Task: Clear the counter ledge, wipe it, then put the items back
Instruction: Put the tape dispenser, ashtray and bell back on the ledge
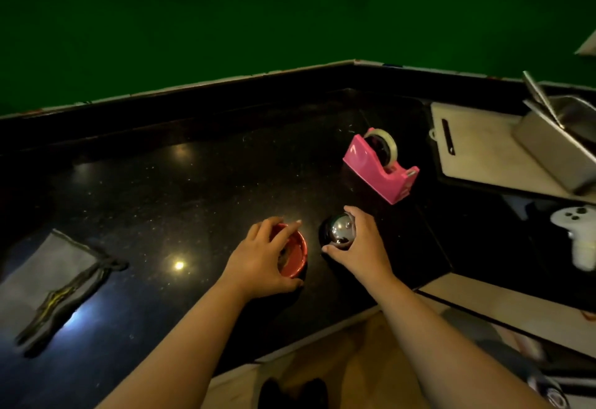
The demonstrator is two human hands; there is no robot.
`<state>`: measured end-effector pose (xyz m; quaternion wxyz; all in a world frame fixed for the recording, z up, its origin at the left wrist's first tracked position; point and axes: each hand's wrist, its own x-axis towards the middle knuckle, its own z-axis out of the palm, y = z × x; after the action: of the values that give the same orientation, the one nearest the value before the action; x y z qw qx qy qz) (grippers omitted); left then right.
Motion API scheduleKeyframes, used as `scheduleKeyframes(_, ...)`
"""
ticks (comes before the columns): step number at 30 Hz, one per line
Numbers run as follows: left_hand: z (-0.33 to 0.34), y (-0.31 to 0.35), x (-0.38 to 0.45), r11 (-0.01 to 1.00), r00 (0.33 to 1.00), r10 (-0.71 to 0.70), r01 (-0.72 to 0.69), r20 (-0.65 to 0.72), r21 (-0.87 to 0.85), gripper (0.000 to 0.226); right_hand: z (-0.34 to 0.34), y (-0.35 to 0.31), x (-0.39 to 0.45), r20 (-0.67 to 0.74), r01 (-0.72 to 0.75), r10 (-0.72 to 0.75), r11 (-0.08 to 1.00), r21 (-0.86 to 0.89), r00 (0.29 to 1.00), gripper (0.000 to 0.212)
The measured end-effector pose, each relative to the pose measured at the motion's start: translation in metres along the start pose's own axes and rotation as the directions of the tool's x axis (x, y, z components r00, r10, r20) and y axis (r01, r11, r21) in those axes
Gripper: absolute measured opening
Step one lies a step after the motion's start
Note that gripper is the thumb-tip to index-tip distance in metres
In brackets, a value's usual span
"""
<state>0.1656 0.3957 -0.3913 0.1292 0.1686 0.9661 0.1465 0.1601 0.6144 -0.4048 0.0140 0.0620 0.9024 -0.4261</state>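
Observation:
On the black speckled counter ledge (193, 183) my left hand (261, 257) grips a small red bowl (295, 252), fingers curled over its rim and thumb at its near side. Just to its right my right hand (361, 244) grips a shiny chrome desk bell (340, 231) on a black base, thumb at the front and fingers round the far side. A pink tape dispenser (377, 166) with a roll of clear tape stands behind the bell, apart from both hands. A grey cloth (48, 276) with a dark strip lies flat at the left.
A white cutting board (477, 150) with a steel container (554, 147) on it lies at the right. A white game controller (577, 231) rests on the lower right surface. A green wall rises behind the counter's raised back edge. The ledge's near edge runs under my forearms.

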Motion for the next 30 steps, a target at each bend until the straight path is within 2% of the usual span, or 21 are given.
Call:
scheduleKeyframes(8,-0.024,-0.001,0.016,0.999,0.999,0.034,-0.034,0.015,0.019,0.107,-0.010,-0.012,0.005,0.005,0.023,-0.023,0.999,-0.027,1.000,0.079)
scheduleKeyframes(15,-0.096,0.010,0.055,0.997,0.985,0.074,-0.078,-0.158,-0.024,0.103,-0.037,-0.052,0.037,-0.145,0.143,-0.142,0.990,0.000,0.979,0.072)
scheduleKeyframes(20,-0.170,0.016,0.101,0.992,0.945,0.105,-0.121,-0.309,-0.031,0.101,-0.077,-0.098,0.094,-0.261,0.200,-0.203,0.979,-0.036,0.944,0.071)
scheduleKeyframes(23,-0.219,0.025,0.137,0.991,0.921,0.118,-0.133,-0.372,-0.016,0.102,-0.108,-0.129,0.141,-0.323,0.268,-0.251,0.963,0.009,0.913,0.069)
scheduleKeyframes(26,-0.272,0.038,0.177,0.990,0.898,0.128,-0.141,-0.422,0.001,0.102,-0.143,-0.159,0.195,-0.373,0.341,-0.305,0.940,0.033,0.876,0.068)
scheduleKeyframes(30,-0.343,0.058,0.237,0.991,0.896,0.082,-0.118,-0.437,-0.057,0.101,-0.196,-0.203,0.273,-0.385,0.397,-0.366,0.918,0.000,0.847,0.069)
